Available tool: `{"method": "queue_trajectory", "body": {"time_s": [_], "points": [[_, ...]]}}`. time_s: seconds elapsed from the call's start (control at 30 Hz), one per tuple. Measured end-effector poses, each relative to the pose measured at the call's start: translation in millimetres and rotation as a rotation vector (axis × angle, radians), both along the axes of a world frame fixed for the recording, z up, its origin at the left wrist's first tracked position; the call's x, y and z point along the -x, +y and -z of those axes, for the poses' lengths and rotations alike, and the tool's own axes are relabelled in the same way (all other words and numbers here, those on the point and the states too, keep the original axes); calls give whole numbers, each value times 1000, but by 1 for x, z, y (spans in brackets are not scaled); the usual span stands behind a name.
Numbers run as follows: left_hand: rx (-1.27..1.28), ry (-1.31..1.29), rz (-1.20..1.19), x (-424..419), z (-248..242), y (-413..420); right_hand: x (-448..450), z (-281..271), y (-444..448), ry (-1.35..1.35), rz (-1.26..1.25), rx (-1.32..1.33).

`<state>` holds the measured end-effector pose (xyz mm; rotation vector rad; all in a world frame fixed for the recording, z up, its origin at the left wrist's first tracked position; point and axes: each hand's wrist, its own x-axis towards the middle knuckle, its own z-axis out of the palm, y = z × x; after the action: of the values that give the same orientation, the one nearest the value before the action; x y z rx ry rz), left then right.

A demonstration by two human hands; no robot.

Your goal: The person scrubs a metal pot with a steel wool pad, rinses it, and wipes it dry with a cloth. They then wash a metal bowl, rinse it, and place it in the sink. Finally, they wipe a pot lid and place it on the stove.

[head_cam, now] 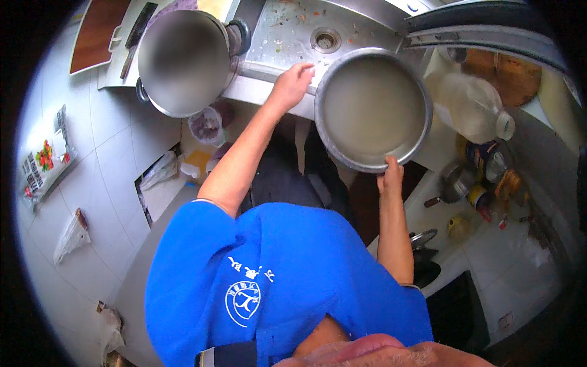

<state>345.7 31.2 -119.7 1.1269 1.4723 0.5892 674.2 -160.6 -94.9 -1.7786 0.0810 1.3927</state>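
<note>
My right hand (392,174) grips the near rim of a round metal basin (326,142) at the front edge of the sink. The basin's inside looks cloudy beige; whether that is liquid or bare metal, I cannot tell. My left hand (293,85) is just left of the basin's rim, its fingers slightly bent, with nothing visible in them. Beyond it lies the stainless steel sink (284,50), with a round drain (326,40) and small food scraps scattered over its bottom. Left of the sink sits a large two-handled metal pot (233,69), whose inside is blurred.
A clear plastic jug (472,108) lies tilted to the right, near a round wooden board (504,75). A small saucepan (456,182) is lower right. A knife (130,57) lies beside the pot at upper left. Plastic bags (73,236) hang on the tiled wall.
</note>
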Motion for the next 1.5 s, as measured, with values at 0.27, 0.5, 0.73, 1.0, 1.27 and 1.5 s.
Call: {"method": "queue_trajectory", "body": {"time_s": [0.27,0.5,0.73,1.0,1.27,1.5], "points": [[186,28,216,-6,-24,-102,5,-1,7,-65,-28,54],[485,-467,-47,-13,-36,-105,24,-19,15,-145,-39,48],[305,-207,134,-13,-37,-110,40,-15,12,-67,-21,11],[49,-277,35,-5,-47,-122,51,-30,14,-121,-68,10],[98,-292,33,-2,-51,-126,56,-50,13,-131,-96,44],[82,-245,27,-4,-53,-131,62,-64,14,-181,-116,34]]}}
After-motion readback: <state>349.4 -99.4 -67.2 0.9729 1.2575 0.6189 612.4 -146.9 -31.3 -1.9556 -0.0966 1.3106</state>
